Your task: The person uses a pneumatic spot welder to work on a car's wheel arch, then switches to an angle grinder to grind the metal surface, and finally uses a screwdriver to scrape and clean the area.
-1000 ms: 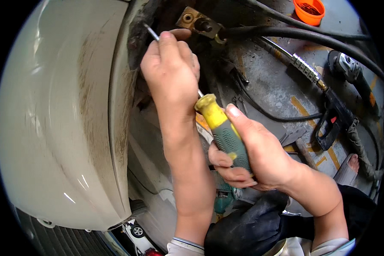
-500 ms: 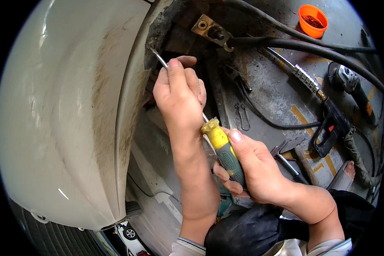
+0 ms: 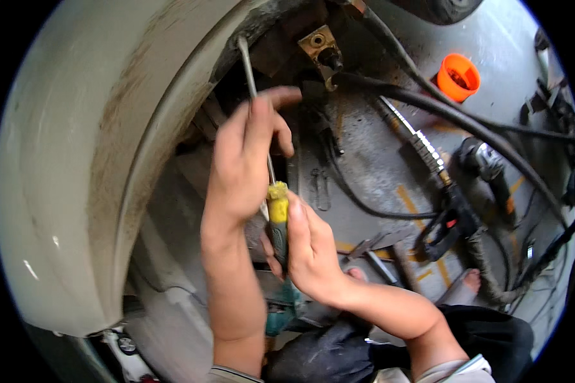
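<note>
My left hand (image 3: 239, 159), a little blurred, is on the metal shaft (image 3: 249, 70) of a screwdriver, thumb along it and fingers curled beside it. My right hand (image 3: 310, 255) grips the yellow and dark green handle (image 3: 278, 223). The tip meets the dirty inner edge (image 3: 227, 57) of a cream, curved car body panel (image 3: 57, 179). Just right of the tip is a brass-coloured metal block (image 3: 318, 43) with a round hole.
An orange cup (image 3: 458, 76) sits behind thick black hoses (image 3: 492, 140). A spray gun (image 3: 453, 223), an angle grinder (image 3: 489, 169) and hammer-like tools (image 3: 386, 242) lie on the grey floor. Bare toes (image 3: 471, 277) show at lower right.
The view has turned and shifted. The screwdriver now stands more upright in the picture, its tip higher along the panel's edge, with both hands still on it.
</note>
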`<state>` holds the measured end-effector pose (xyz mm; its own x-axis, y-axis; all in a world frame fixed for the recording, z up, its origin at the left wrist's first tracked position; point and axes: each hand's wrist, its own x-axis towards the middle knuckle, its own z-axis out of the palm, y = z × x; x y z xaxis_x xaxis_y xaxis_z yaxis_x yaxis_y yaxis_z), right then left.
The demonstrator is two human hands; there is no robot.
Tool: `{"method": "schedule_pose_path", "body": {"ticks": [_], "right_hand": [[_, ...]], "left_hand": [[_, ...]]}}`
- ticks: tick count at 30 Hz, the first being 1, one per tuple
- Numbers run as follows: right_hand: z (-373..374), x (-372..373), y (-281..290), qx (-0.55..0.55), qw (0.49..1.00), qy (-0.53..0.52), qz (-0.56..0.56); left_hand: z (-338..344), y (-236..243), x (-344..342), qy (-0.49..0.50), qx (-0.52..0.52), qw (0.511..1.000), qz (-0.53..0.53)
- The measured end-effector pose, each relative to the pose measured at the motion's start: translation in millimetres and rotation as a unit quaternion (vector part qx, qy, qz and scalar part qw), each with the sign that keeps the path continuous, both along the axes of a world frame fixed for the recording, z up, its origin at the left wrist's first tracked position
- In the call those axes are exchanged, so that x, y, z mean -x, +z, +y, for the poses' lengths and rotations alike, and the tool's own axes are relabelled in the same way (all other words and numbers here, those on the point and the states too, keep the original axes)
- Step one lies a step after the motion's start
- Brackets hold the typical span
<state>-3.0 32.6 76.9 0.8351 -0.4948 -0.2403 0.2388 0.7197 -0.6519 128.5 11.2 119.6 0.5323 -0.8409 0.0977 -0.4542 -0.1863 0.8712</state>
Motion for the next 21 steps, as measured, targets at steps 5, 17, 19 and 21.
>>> {"method": "schedule_pose_path", "body": {"ticks": [5, 17, 19, 21], "right_hand": [[3.8, -22.2, -25.5, 0.160, 0.985, -0.068, -0.013], [-91.2, -37.5, 22.3, 0.497, 0.860, -0.013, 0.118], [-95.9, -40.6, 33.3, 0.428, 0.901, -0.024, 0.059], [-97.1, -38.3, 43.4, 0.353, 0.934, 0.003, 0.061]], "left_hand": [[94.1, -32.1, 57.7, 0.132, 0.039, 0.989, 0.047], [86.7, -60.7, 89.3, 0.175, 0.151, 0.933, 0.275], [85.6, -54.5, 98.4, 0.135, 0.164, 0.890, 0.404], [83.1, -38.6, 103.3, 0.124, 0.138, 0.871, 0.455]]}}
